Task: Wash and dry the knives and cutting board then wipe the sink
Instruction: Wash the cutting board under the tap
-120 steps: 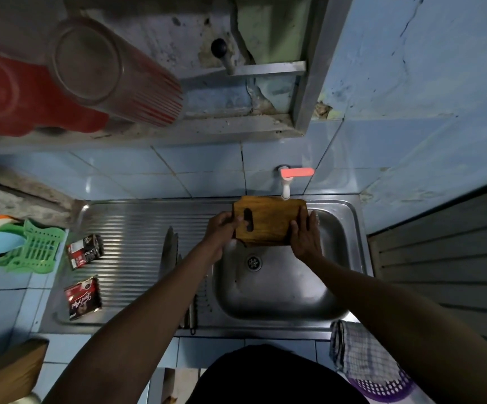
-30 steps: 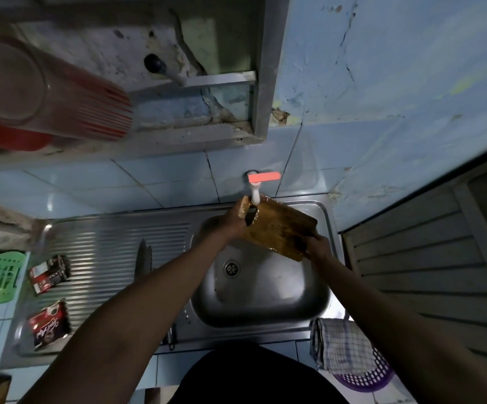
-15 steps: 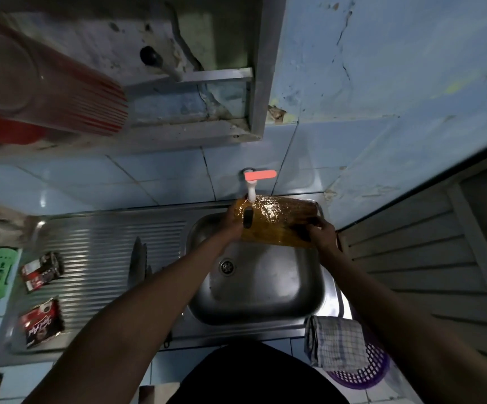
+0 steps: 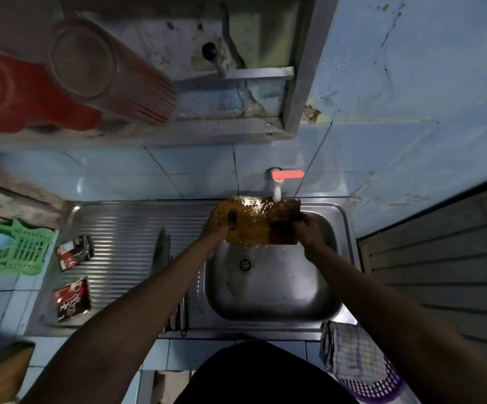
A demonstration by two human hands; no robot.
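Both hands grip the cutting board (image 4: 261, 221) under the running tap (image 4: 277, 185), left hand (image 4: 216, 225) at the handle end, right hand (image 4: 306, 228) opposite. The knives (image 4: 162, 249) lie on the drainer; drying and wiping the sink (image 4: 271, 290) look still ahead.

The wooden cutting board (image 4: 261, 223) is gleaming wet and glossy over the steel sink (image 4: 271, 290), whose brushed metal is showing dull reflections; left of the sink the ribbed steel drainboard (image 4: 119, 243) is shining, and right of it checked cloth (image 4: 350, 351) is looking soft and matt
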